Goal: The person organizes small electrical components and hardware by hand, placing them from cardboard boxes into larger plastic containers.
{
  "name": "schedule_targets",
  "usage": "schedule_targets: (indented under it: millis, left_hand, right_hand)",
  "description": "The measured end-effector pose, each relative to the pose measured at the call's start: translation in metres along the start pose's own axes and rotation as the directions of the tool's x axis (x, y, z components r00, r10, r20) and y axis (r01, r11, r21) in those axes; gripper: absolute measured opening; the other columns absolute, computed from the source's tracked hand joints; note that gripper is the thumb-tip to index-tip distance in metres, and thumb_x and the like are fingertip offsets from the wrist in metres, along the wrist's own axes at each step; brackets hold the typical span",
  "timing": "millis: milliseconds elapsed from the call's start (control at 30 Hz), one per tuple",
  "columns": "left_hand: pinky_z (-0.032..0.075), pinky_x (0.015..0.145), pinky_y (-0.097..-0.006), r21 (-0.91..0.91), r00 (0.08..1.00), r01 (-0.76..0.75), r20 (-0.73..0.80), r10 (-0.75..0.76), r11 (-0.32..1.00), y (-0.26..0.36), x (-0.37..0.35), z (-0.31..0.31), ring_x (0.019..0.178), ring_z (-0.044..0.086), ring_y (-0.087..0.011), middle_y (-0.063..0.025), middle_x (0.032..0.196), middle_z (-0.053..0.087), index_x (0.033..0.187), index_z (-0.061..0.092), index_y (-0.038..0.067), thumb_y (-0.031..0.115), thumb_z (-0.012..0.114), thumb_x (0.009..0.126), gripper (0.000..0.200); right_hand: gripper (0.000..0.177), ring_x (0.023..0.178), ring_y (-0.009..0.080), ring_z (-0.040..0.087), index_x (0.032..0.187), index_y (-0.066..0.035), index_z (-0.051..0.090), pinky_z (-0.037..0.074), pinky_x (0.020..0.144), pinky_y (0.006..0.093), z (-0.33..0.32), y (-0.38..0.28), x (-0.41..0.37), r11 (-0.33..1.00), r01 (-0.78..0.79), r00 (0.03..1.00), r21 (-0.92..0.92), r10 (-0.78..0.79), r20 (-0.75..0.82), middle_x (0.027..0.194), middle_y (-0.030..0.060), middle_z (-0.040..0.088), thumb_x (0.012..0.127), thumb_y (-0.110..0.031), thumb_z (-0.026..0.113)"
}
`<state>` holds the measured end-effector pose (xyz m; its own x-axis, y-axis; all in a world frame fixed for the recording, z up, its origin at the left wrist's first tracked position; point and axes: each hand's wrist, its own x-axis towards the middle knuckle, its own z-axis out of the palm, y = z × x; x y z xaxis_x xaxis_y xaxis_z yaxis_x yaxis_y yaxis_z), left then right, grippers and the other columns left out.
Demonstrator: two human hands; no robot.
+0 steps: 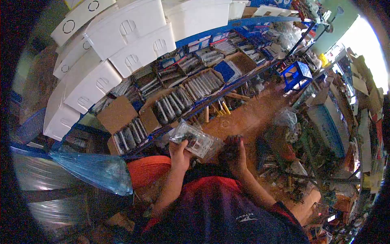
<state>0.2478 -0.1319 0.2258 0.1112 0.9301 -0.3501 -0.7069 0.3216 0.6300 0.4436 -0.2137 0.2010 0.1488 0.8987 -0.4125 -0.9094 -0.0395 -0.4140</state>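
Note:
My left hand (180, 154) grips a flat white plate in clear plastic wrap (197, 141), thumb on its near left side. My right hand (235, 152) is a little to the right of the package, apart from it, with the thumb pointing up. A dark thing shows at its fingers, too dim to make out, and the fingers themselves are hard to tell apart. Beyond the package, open cardboard boxes (147, 120) on a shelf hold rows of thin wrapped items (172, 106).
White plastic bins (93, 83) are stacked at the upper left. A blue plastic bag (97, 168) hangs at the left beside a red rounded object (149, 171). A blue stool (298, 76) stands on the brown floor (243, 116). Mixed goods and cartons (327, 122) crowd the right side.

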Motion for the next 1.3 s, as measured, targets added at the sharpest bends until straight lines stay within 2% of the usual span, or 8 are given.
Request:
schedule_targets:
  millis: [100, 200, 267, 500, 767, 900, 1100, 1300]
  left_hand:
    - [0.051, 0.082, -0.0442, -0.076, 0.998, 0.056, -0.004, -0.057, 0.996, -0.007, 0.001, -0.014, 0.099, 0.058, -0.0265, -0.0088, 0.11, 0.055, 0.118, 0.046, 0.008, 0.002, 0.058, 0.077, 0.043]
    - [0.05, 0.083, -0.0431, -0.11, 0.99, 0.138, 0.014, -0.137, 0.984, -0.009, 0.001, -0.022, 0.098, 0.058, -0.0261, -0.0086, 0.106, 0.058, 0.115, 0.049, 0.008, 0.003, 0.06, 0.077, 0.039]
    - [0.05, 0.084, -0.0423, -0.15, 0.988, 0.154, -0.007, -0.157, 0.977, -0.016, 0.001, -0.023, 0.098, 0.058, -0.0257, -0.0088, 0.105, 0.059, 0.113, 0.051, 0.007, 0.004, 0.06, 0.078, 0.037]
    - [0.046, 0.09, -0.0436, -0.172, 0.988, 0.154, 0.038, -0.15, 0.973, -0.025, -0.005, -0.019, 0.104, 0.056, -0.027, -0.0105, 0.114, 0.056, 0.119, 0.048, 0.005, 0.004, 0.058, 0.078, 0.042]
    - [0.043, 0.094, -0.0401, -0.139, 0.956, 0.286, 0.108, -0.272, 0.948, 0.001, -0.002, -0.041, 0.108, 0.053, -0.0252, -0.0104, 0.114, 0.055, 0.117, 0.048, 0.003, 0.007, 0.058, 0.083, 0.036]
    - [0.046, 0.084, -0.0325, 0.431, 0.9, 0.207, 0.269, -0.344, 0.878, 0.019, 0.006, -0.044, 0.09, 0.059, -0.0163, -0.0061, 0.101, 0.062, 0.105, 0.056, 0.004, 0.014, 0.06, 0.085, 0.022]
    - [0.045, 0.076, -0.0264, 0.599, 0.958, 0.07, 0.182, -0.221, 0.798, 0.009, 0.007, -0.043, 0.081, 0.059, -0.0112, -0.0032, 0.086, 0.067, 0.086, 0.067, 0.004, 0.018, 0.063, 0.085, 0.015]
    - [0.044, 0.076, -0.0259, 0.631, 0.95, 0.096, 0.173, -0.261, 0.769, 0.013, 0.008, -0.038, 0.08, 0.059, -0.0112, -0.0037, 0.084, 0.067, 0.087, 0.069, 0.003, 0.021, 0.061, 0.085, 0.02]
  right_hand:
    - [0.033, 0.102, 0.0242, 0.054, 0.114, -0.007, 0.052, 0.045, 0.086, 0.0368, -0.011, 0.003, 0.003, 0.995, -0.013, 0.999, 0.099, 0.017, -0.036, 0.108, 0.0091, 0.056, 0.086, -0.024, 0.052]
    - [0.042, 0.104, 0.0215, 0.053, 0.121, -0.004, 0.048, 0.044, 0.089, 0.0356, -0.011, -0.007, -0.005, 0.762, -0.17, 0.974, -0.624, 0.034, -0.224, 0.117, 0.0095, 0.053, 0.081, -0.016, 0.05]
    - [0.045, 0.107, 0.0238, 0.051, 0.124, -0.006, 0.046, 0.041, 0.094, 0.0362, -0.041, 0.007, 0.002, 0.637, 0.097, 0.991, -0.765, -0.136, 0.012, 0.116, 0.0091, 0.054, 0.081, -0.016, 0.057]
    - [0.063, 0.107, 0.0175, 0.049, 0.126, -0.004, 0.045, 0.04, 0.094, 0.033, 0.008, -0.002, -0.021, 0.459, -0.057, 0.997, -0.887, 0.067, -0.03, 0.118, 0.0097, 0.053, 0.077, -0.034, 0.071]
    - [0.042, 0.102, 0.0169, 0.052, 0.112, -0.004, 0.058, 0.041, 0.091, 0.0301, 0.015, -0.017, -0.016, 0.306, -0.013, 0.997, -0.952, 0.071, 0.009, 0.106, 0.0106, 0.059, 0.081, -0.031, 0.068]
    - [0.04, 0.107, 0.0202, 0.05, 0.113, -0.007, 0.058, 0.037, 0.096, 0.0325, 0.011, -0.037, -0.009, 0.169, -0.023, 0.915, -0.985, 0.4, 0.047, 0.109, 0.0111, 0.058, 0.082, -0.03, 0.066]
    - [0.038, 0.108, 0.0213, 0.05, 0.115, -0.007, 0.055, 0.04, 0.093, 0.033, -0.059, -0.013, 0.003, 0.364, 0.021, 0.996, -0.931, 0.074, 0.051, 0.116, 0.0137, 0.052, 0.082, -0.023, 0.064]
    - [0.044, 0.098, 0.0188, 0.055, 0.121, -0.009, 0.049, 0.045, 0.084, 0.0319, -0.02, -0.024, -0.011, 0.614, -0.282, 0.959, -0.738, 0.201, -0.199, 0.107, 0.0088, 0.056, 0.08, -0.015, 0.064]
